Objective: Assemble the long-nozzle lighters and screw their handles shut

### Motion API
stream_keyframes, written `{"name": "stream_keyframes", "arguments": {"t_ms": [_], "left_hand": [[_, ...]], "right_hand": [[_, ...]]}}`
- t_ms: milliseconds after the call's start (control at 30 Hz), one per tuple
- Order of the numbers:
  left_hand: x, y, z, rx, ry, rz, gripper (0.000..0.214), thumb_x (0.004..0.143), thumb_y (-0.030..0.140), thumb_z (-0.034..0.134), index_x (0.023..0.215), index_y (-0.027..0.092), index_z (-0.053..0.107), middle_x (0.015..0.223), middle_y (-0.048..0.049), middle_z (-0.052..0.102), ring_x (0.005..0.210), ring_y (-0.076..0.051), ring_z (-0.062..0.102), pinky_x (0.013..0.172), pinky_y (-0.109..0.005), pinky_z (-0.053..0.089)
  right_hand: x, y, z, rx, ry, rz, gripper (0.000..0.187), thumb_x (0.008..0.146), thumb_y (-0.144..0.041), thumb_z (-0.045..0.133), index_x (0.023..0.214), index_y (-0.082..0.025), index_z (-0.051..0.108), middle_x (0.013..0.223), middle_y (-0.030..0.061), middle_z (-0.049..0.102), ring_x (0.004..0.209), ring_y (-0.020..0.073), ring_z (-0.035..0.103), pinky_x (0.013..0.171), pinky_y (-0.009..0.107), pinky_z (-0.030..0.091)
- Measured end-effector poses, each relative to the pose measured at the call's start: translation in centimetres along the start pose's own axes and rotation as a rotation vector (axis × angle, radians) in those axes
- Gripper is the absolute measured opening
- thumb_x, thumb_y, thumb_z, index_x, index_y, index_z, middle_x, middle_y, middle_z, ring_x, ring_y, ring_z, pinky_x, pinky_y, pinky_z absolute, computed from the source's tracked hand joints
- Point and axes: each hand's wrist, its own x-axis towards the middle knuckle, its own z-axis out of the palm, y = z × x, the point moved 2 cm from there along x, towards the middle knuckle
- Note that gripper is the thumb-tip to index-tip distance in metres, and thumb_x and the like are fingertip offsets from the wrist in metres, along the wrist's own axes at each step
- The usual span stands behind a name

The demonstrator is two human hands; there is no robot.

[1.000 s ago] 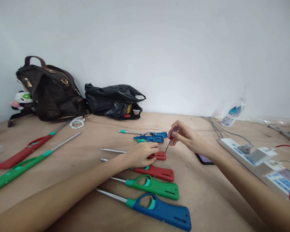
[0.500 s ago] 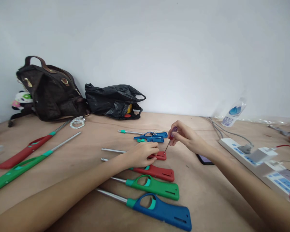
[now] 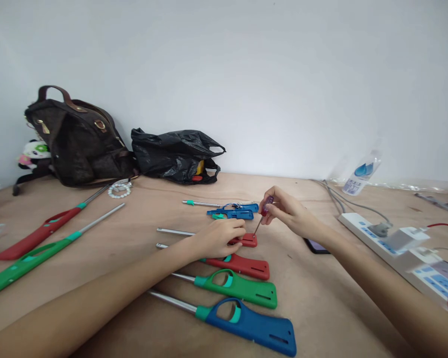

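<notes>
My left hand (image 3: 218,237) is closed over a red long-nosed lighter (image 3: 247,240) and presses it to the table. My right hand (image 3: 288,211) pinches a small screwdriver (image 3: 263,215) with a purple-red handle, its tip on the lighter's red end. Just in front lie three more lighters side by side: a red one (image 3: 246,266), a green one (image 3: 242,288) and a blue one (image 3: 252,325). Behind my hands lies an opened blue lighter (image 3: 231,211) with its metal tube.
A red lighter (image 3: 45,229) and a green lighter (image 3: 30,258) lie at the left. A brown handbag (image 3: 76,141) and a black plastic bag (image 3: 175,156) stand at the wall. A dark phone (image 3: 315,245), a white power strip (image 3: 388,243) and a water bottle (image 3: 360,174) are on the right.
</notes>
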Motion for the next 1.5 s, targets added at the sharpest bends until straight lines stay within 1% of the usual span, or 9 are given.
{"name": "stream_keyframes", "arguments": {"t_ms": [367, 500, 667, 767, 933, 1100, 1233, 1400, 1500], "left_hand": [[0.1, 0.2, -0.2, 0.025, -0.008, -0.012, 0.010, 0.081, 0.008, 0.053, 0.075, 0.016, 0.053, 0.088, -0.0039, 0.056, 0.074, -0.016, 0.057, 0.067, -0.025, 0.043], [0.0, 0.3, -0.4, 0.053, -0.012, -0.041, 0.010, 0.081, 0.010, 0.053, 0.074, 0.017, 0.053, 0.086, -0.0035, 0.056, 0.076, -0.017, 0.058, 0.067, -0.025, 0.043], [0.0, 0.5, -0.5, 0.055, -0.020, -0.049, 0.011, 0.081, 0.010, 0.053, 0.073, 0.017, 0.052, 0.087, -0.0039, 0.057, 0.078, -0.018, 0.058, 0.068, -0.025, 0.044], [0.0, 0.5, -0.5, 0.057, -0.012, -0.042, 0.011, 0.080, 0.010, 0.054, 0.072, 0.017, 0.052, 0.088, -0.0039, 0.057, 0.078, -0.018, 0.058, 0.067, -0.025, 0.043], [0.0, 0.3, -0.3, 0.061, -0.012, -0.037, 0.011, 0.080, 0.010, 0.054, 0.073, 0.017, 0.052, 0.087, -0.0035, 0.057, 0.076, -0.017, 0.057, 0.065, -0.026, 0.041], [-0.1, 0.2, -0.2, 0.035, -0.010, -0.039, 0.010, 0.080, 0.008, 0.054, 0.076, 0.017, 0.052, 0.086, -0.0035, 0.056, 0.076, -0.017, 0.057, 0.066, -0.025, 0.041], [0.0, 0.3, -0.4, 0.043, -0.012, -0.042, 0.011, 0.080, 0.008, 0.055, 0.074, 0.017, 0.052, 0.086, -0.0035, 0.057, 0.076, -0.017, 0.057, 0.065, -0.024, 0.040], [0.0, 0.3, -0.4, 0.059, -0.012, -0.038, 0.010, 0.081, 0.010, 0.055, 0.074, 0.016, 0.053, 0.086, -0.0034, 0.057, 0.075, -0.016, 0.057, 0.065, -0.024, 0.041], [0.0, 0.3, -0.4, 0.059, -0.011, -0.039, 0.010, 0.082, 0.010, 0.055, 0.074, 0.016, 0.054, 0.087, -0.0038, 0.058, 0.076, -0.016, 0.058, 0.066, -0.024, 0.042]], "right_hand": [[0.1, -0.6, 0.2, -0.161, 0.002, -0.018, 0.013, 0.092, -0.023, 0.044, 0.104, -0.023, 0.041, 0.080, 0.0015, 0.064, 0.069, 0.0160, 0.066, 0.065, 0.032, 0.052], [1.1, -1.7, 0.6, -0.479, 0.014, -0.049, 0.003, 0.091, -0.024, 0.044, 0.091, -0.022, 0.047, 0.067, -0.0006, 0.063, 0.060, 0.0153, 0.060, 0.057, 0.027, 0.044], [2.6, -3.3, 1.3, -1.018, 0.011, -0.059, 0.024, 0.091, -0.033, 0.050, 0.071, -0.020, 0.050, 0.060, 0.0033, 0.061, 0.053, 0.0163, 0.054, 0.050, 0.027, 0.030], [2.4, -4.1, 1.5, -1.209, -0.012, -0.058, 0.025, 0.093, -0.031, 0.046, 0.073, -0.019, 0.054, 0.067, 0.0082, 0.064, 0.059, 0.0196, 0.057, 0.051, 0.029, 0.030], [1.5, -4.6, 0.8, -1.188, -0.082, -0.068, 0.008, 0.089, -0.021, 0.052, 0.086, -0.017, 0.058, 0.082, 0.0103, 0.068, 0.071, 0.0224, 0.061, 0.060, 0.030, 0.039], [1.4, -4.3, 0.2, -1.313, -0.121, 0.017, 0.028, 0.093, -0.031, 0.048, 0.072, -0.017, 0.058, 0.074, 0.0142, 0.068, 0.072, 0.0291, 0.064, 0.065, 0.037, 0.042], [1.2, -4.7, 0.3, -1.155, -0.108, -0.064, 0.004, 0.088, -0.022, 0.058, 0.088, -0.017, 0.058, 0.086, 0.0107, 0.069, 0.079, 0.0254, 0.064, 0.066, 0.032, 0.042], [1.4, -4.9, 0.5, -1.265, -0.132, 0.021, 0.025, 0.090, -0.034, 0.057, 0.072, -0.018, 0.056, 0.068, 0.0097, 0.066, 0.067, 0.0253, 0.064, 0.060, 0.032, 0.038], [1.3, -5.2, 0.8, -1.202, -0.152, -0.059, 0.017, 0.092, -0.031, 0.053, 0.085, -0.016, 0.057, 0.081, 0.0100, 0.068, 0.072, 0.0227, 0.063, 0.062, 0.030, 0.039]]}}
